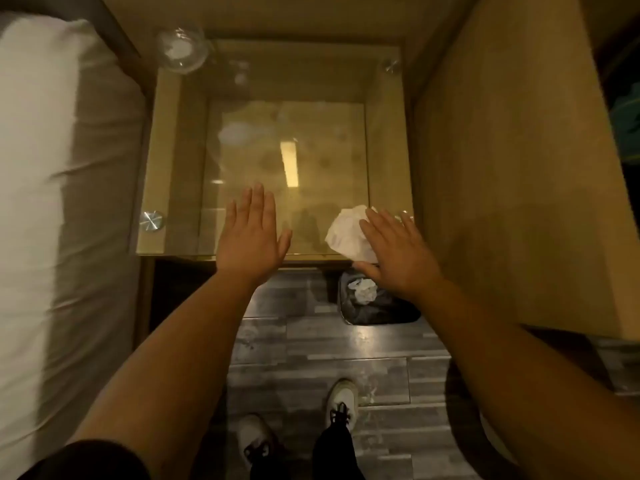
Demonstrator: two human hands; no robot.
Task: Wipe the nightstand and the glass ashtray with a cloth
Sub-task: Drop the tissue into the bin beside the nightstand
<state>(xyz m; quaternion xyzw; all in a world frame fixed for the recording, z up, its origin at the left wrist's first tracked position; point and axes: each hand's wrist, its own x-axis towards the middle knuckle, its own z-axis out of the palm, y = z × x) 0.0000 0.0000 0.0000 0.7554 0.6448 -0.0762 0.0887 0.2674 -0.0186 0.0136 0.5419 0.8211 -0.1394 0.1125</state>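
Nightstand (180,140): one, square, with a clear glass top over light wood-grain sides; it serves as the bench. Two round brushed-metal studs (151,221) are seen plainly at its left near and right far corners.

Glass ashtray (180,47): one, round, clear and thick-walled, set on the bench's far left corner, well apart from both hands; something pale is seen through it, blurred.

Cloth (346,233): one, white, crumpled into a loose wad, lying at the near right edge of the glass top.

Left hand (252,233): flat and palm down over the near edge of the bench, fingers (258,202) straight and close together, thumb spread; nothing is held. Whether the glass is touched cannot be told.

Right hand (394,251): laid palm down on the cloth, fingers (375,221) extended and slightly apart, pressed over the wad rather than curled around it.

Waste bin (377,306): one, dark-lined, on the floor (311,358) below the right hand, with crumpled white paper inside.

Floor: grey wood-look planks. Shoes (341,403): two, pale.

Bed (52,202): one, at the left, with white bedding.
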